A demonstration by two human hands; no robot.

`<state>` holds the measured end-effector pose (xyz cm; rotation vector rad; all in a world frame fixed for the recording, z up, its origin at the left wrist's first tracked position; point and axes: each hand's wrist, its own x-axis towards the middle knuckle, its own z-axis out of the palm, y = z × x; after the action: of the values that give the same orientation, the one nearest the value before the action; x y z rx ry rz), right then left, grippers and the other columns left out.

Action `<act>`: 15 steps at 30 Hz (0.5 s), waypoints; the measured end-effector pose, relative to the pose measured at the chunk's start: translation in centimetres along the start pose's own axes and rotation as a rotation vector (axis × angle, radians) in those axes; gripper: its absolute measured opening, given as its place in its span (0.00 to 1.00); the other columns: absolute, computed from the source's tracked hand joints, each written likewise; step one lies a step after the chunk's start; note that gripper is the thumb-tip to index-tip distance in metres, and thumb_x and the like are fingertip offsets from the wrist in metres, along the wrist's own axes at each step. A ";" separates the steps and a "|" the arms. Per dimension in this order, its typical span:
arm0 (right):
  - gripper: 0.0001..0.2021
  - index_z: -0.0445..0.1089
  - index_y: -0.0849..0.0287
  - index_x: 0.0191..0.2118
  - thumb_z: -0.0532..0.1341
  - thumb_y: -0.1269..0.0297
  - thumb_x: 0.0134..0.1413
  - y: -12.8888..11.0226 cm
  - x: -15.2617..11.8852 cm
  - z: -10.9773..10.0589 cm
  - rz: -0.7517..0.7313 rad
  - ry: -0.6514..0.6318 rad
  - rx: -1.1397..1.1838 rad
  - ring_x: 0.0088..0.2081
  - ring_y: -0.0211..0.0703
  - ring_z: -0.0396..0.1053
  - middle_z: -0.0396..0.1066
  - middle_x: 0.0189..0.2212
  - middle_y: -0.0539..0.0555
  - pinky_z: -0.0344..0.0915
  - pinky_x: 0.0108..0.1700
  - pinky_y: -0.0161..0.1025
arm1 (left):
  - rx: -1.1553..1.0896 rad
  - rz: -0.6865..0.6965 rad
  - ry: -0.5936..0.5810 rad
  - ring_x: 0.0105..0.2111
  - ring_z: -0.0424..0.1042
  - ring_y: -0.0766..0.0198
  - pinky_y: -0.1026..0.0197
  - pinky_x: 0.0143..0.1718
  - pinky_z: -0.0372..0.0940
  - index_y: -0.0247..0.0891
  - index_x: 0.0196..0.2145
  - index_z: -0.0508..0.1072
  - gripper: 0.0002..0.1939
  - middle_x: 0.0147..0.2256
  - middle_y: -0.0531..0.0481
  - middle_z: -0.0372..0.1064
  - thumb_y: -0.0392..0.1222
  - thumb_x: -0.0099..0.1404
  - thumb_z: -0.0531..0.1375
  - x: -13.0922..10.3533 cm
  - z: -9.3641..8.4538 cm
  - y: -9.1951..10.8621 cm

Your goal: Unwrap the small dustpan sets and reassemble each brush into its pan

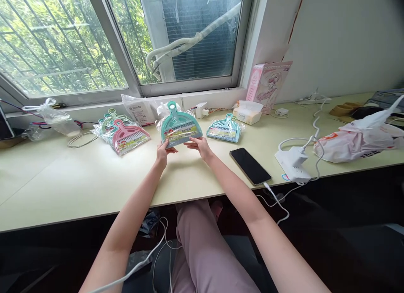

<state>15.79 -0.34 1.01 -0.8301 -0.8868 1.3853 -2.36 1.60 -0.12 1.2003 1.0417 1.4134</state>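
Note:
A teal dustpan and brush set (180,124) with a printed label is held up above the table, its handle pointing away from me. My left hand (163,153) grips its lower left corner, and my right hand (200,146) grips the lower right edge. The thumbs lie on the front and the fingers are partly hidden behind. To the left lies a pile of bagged sets, a pink dustpan and brush set (130,137) on top with green ones beneath. On the right, another teal dustpan and brush set (223,130) lies in clear wrap.
A black phone (250,165) lies by the table's front edge, plugged into a white cable. Beyond it are a power strip (293,164) and a plastic bag (356,141). A tissue pack (248,112) and a pink box (267,87) stand near the window wall.

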 end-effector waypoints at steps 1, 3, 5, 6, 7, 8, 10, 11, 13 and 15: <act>0.03 0.73 0.61 0.38 0.63 0.73 0.59 -0.2 -0.3 0.2 -0.007 0.047 -0.003 0.31 0.42 0.81 0.81 0.38 0.55 0.76 0.35 0.34 | -0.003 -0.024 -0.040 0.20 0.73 0.65 0.62 0.26 0.67 0.35 0.46 0.66 0.20 0.31 0.50 0.74 0.51 0.62 0.60 0.1 0.0 0.0; 0.03 0.73 0.61 0.36 0.62 0.74 0.58 -0.6 -1.3 0.3 -0.036 0.154 -0.001 0.29 0.43 0.81 0.80 0.38 0.55 0.74 0.31 0.33 | 0.008 -0.076 -0.152 0.23 0.76 0.62 0.60 0.28 0.69 0.35 0.50 0.67 0.25 0.36 0.45 0.76 0.55 0.61 0.60 0.4 0.0 0.4; 0.01 0.72 0.60 0.35 0.63 0.71 0.58 -0.8 -2.6 -0.1 -0.091 0.280 0.016 0.31 0.45 0.82 0.79 0.37 0.55 0.72 0.28 0.32 | 0.015 -0.125 -0.269 0.27 0.79 0.57 0.58 0.31 0.71 0.36 0.56 0.66 0.34 0.42 0.42 0.77 0.64 0.62 0.55 0.5 -0.1 0.9; 0.01 0.71 0.60 0.35 0.63 0.69 0.59 -0.8 -3.3 -0.6 -0.124 0.351 0.028 0.33 0.47 0.82 0.79 0.37 0.55 0.73 0.28 0.32 | 0.013 -0.139 -0.314 0.30 0.80 0.55 0.56 0.32 0.72 0.38 0.59 0.63 0.38 0.44 0.41 0.77 0.69 0.62 0.51 0.5 -0.2 1.2; 0.03 0.70 0.59 0.34 0.63 0.68 0.59 -0.7 -3.9 -1.2 -0.152 0.429 0.039 0.35 0.48 0.82 0.78 0.36 0.55 0.73 0.29 0.32 | 0.009 -0.141 -0.345 0.33 0.81 0.53 0.55 0.35 0.73 0.41 0.62 0.61 0.42 0.46 0.40 0.77 0.73 0.62 0.47 0.5 -0.3 1.4; 0.05 0.69 0.59 0.33 0.63 0.67 0.60 -0.8 -4.4 -2.0 -0.176 0.507 0.045 0.36 0.49 0.82 0.78 0.36 0.55 0.74 0.30 0.33 | 0.005 -0.132 -0.363 0.35 0.81 0.52 0.54 0.36 0.74 0.43 0.65 0.57 0.45 0.49 0.39 0.76 0.76 0.61 0.45 0.5 -0.4 1.6; 0.06 0.67 0.58 0.33 0.63 0.65 0.61 -1.0 -4.7 -3.6 -0.204 0.646 0.022 0.39 0.50 0.82 0.78 0.38 0.56 0.75 0.31 0.33 | -0.004 -0.097 -0.352 0.37 0.81 0.52 0.53 0.38 0.74 0.44 0.67 0.53 0.47 0.52 0.37 0.75 0.78 0.61 0.42 0.5 -0.7 1.6; 0.06 0.66 0.58 0.34 0.62 0.64 0.62 -1.3 -4.5 -4.5 -0.206 0.705 -0.011 0.40 0.50 0.82 0.78 0.39 0.57 0.76 0.32 0.34 | -0.010 -0.084 -0.331 0.37 0.81 0.53 0.54 0.37 0.74 0.43 0.68 0.53 0.47 0.53 0.36 0.75 0.78 0.62 0.41 0.6 -0.8 1.5; 0.07 0.66 0.58 0.36 0.59 0.61 0.65 -2.0 -3.3 -6.0 -0.177 0.795 -0.119 0.42 0.49 0.82 0.78 0.40 0.59 0.77 0.34 0.34 | -0.021 -0.082 -0.282 0.35 0.80 0.54 0.56 0.35 0.73 0.41 0.67 0.53 0.47 0.53 0.35 0.75 0.77 0.64 0.40 0.8 -1.1 1.2; 0.10 0.67 0.58 0.39 0.54 0.59 0.69 -2.8 -1.7 -7.2 -0.096 0.817 -0.256 0.45 0.48 0.81 0.79 0.39 0.60 0.78 0.36 0.34 | -0.024 -0.093 -0.242 0.34 0.80 0.55 0.57 0.34 0.73 0.40 0.66 0.55 0.44 0.52 0.35 0.76 0.75 0.66 0.41 1.0 -1.4 0.9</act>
<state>23.55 -1.91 0.22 -1.3897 -0.4478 0.7313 -3.96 2.44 0.73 1.2538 0.8973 1.1729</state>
